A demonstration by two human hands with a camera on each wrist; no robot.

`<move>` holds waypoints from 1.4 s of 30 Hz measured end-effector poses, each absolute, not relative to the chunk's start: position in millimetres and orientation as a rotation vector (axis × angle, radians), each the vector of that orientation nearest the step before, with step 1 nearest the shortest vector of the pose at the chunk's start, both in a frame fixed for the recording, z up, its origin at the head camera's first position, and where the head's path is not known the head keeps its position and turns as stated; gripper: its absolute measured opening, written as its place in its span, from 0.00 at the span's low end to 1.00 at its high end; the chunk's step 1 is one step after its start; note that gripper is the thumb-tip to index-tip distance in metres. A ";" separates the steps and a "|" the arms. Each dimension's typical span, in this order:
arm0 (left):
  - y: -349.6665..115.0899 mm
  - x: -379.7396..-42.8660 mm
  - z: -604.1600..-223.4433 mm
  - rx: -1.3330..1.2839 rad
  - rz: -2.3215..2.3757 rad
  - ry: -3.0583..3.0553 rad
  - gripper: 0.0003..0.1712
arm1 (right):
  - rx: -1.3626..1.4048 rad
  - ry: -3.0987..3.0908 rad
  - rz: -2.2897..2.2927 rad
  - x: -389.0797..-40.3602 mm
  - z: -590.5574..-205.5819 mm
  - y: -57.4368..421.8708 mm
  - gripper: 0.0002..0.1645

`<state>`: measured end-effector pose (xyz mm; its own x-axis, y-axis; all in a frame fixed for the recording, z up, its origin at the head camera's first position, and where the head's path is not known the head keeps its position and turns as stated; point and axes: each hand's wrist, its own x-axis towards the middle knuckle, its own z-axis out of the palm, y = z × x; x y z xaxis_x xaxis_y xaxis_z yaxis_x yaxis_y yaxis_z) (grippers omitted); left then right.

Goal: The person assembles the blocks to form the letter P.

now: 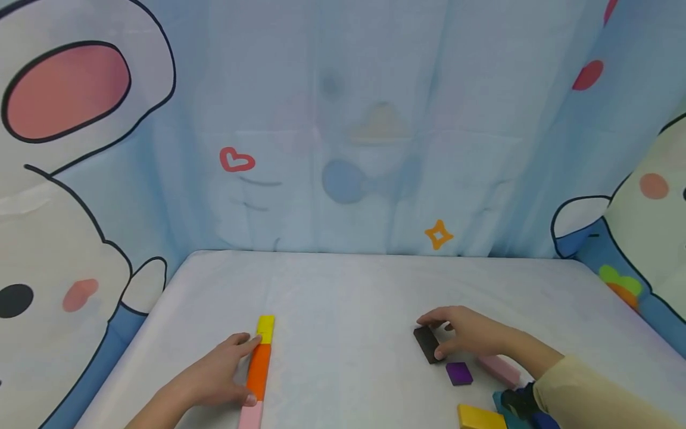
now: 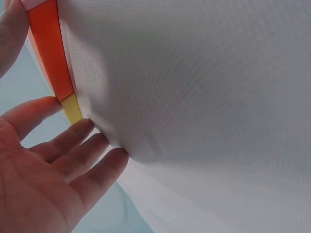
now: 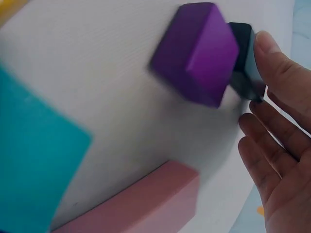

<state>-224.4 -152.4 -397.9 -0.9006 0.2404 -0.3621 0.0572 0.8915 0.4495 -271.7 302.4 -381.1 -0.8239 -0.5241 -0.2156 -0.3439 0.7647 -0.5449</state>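
A row of blocks lies end to end on the left of the table: a yellow block (image 1: pixel 265 328), an orange block (image 1: pixel 259 370) and a pink block (image 1: pixel 250 416). My left hand (image 1: pixel 214 372) rests beside this row, index fingertip at the yellow block and thumb near the orange-pink joint. In the left wrist view its fingers (image 2: pixel 92 170) extend fairly straight. Over on the right, my right hand (image 1: pixel 474 333) pinches a black block (image 1: pixel 426 344) lengthwise between thumb and fingers. A small purple block (image 1: pixel 459 373) sits just nearer than the black one; it partly covers it in the right wrist view.
Near my right forearm lie another pink block (image 1: pixel 499 369), a teal block (image 3: pixel 39 155), a thicker yellow block (image 1: pixel 481 417) and a dark blue block (image 1: pixel 545 420). The white-covered table (image 1: pixel 343 333) ends at a printed blue curtain (image 1: pixel 300 71).
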 end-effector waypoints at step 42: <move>-153.9 -223.4 -398.3 0.197 0.655 2.635 0.54 | -0.493 2.834 -0.570 -295.6 -390.6 226.6 0.30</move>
